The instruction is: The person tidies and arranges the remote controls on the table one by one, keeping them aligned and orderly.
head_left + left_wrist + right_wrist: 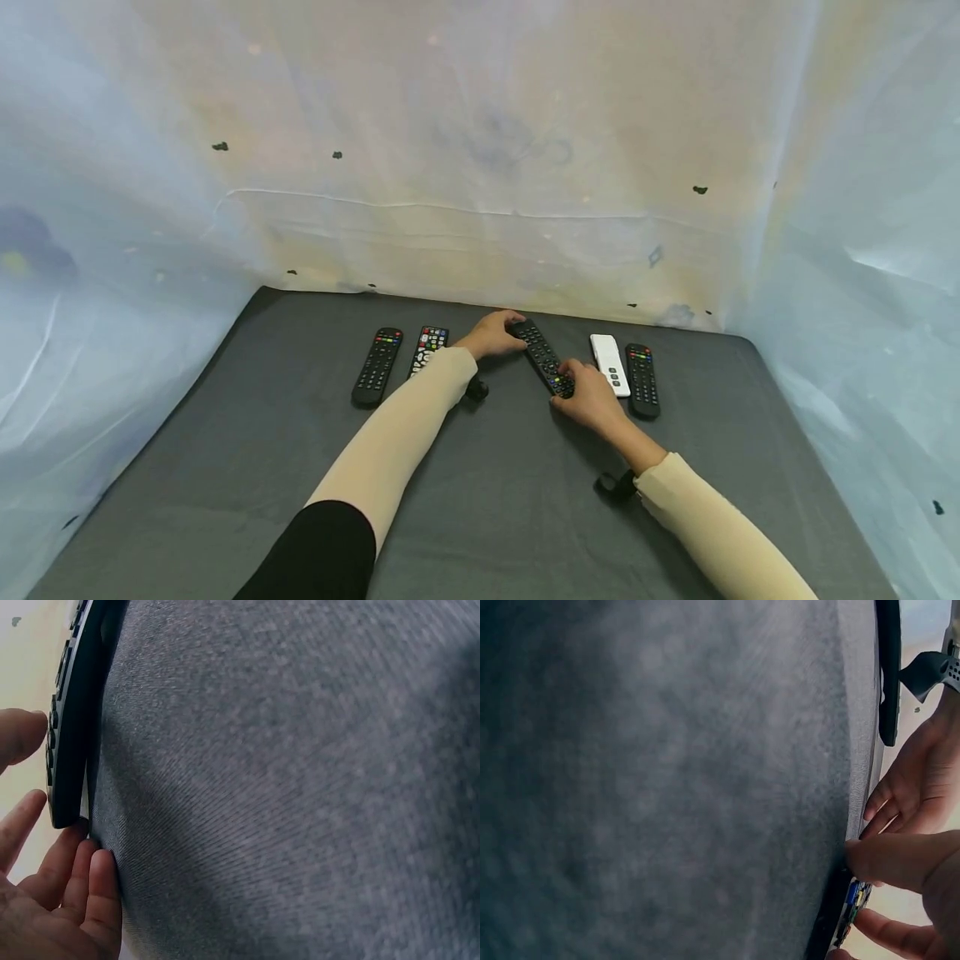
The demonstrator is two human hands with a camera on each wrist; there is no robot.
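Head view, both hands [495, 333] gripping black remote [545, 358]

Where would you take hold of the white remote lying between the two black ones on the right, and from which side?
Take the white remote by its two long edges near the middle, coming straight down from above. It lies flat and narrow on the grey table. The black remote and the right hand flank it, so a side approach looks cramped; a fingertip grip probably fits.

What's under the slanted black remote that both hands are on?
Grey cloth, which covers the whole table. The remote lies flat on it, the left hand at its far end, the right hand at its near end. Whatever is beneath the cloth is hidden.
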